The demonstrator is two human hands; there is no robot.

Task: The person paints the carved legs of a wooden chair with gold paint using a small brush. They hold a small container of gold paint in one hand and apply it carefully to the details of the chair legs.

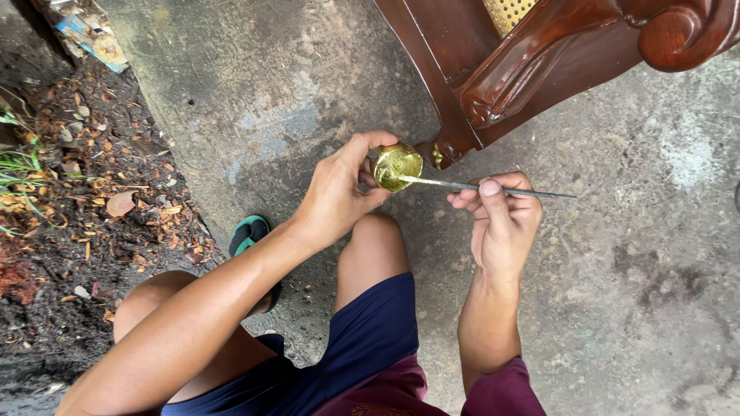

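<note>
My left hand [337, 194] grips a small round container [396, 166] smeared with gold paint, held out over my knee. My right hand [502, 213] pinches a thin grey brush handle [493, 188] between thumb and fingers. The brush tip rests against the gold container's rim. Just behind the container stands the dark red-brown wooden leg of a chair [462, 115], with a small gold-painted spot [437, 156] near its foot.
I squat on a stained concrete floor [632, 254]. A green sandal [248, 233] shows beside my left knee. Soil with dry leaves and wood chips [92, 200] lies to the left. The chair's curved armrest [678, 31] and cane panel [507, 11] fill the top right.
</note>
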